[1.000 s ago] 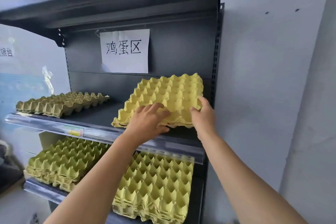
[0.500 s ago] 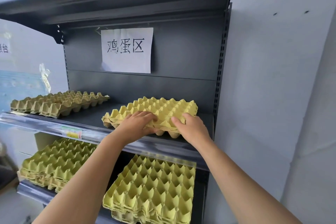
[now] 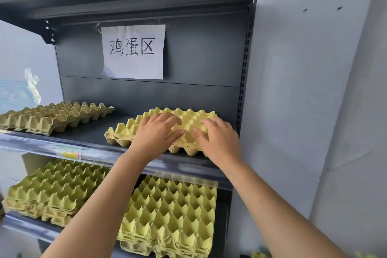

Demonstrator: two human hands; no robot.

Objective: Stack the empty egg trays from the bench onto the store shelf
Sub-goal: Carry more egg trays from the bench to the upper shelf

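Head view: the only view, looking at a dark grey store shelf that stands against a pale wall.
Yellow egg tray: it lies flat on the right half of the upper shelf board, cups facing up, its front row near the shelf edge.
Left hand: it lies palm down on top of this tray, with the fingers spread and stretched forward over the cups. It grips nothing; it only presses on the tray.
Right hand: it also lies palm down on the right part of the same tray, fingers spread and a little bent. The thumb points toward the left hand, and the two thumbs are near each other but apart. A thin ring is on one finger.
Darker trays: a low stack lies on the left half of the same board, well apart from the yellow tray.
Lower left stack: several yellow-green trays lie one on another on the lower shelf board.
Lower right stack: another pile of trays lies beside it, below the forearms, tilted a little toward the camera.
Paper sign: a white sheet with three handwritten characters is fixed on the back panel above the yellow tray.
Price strip: a small yellow and green label sits on the front rail of the upper board.
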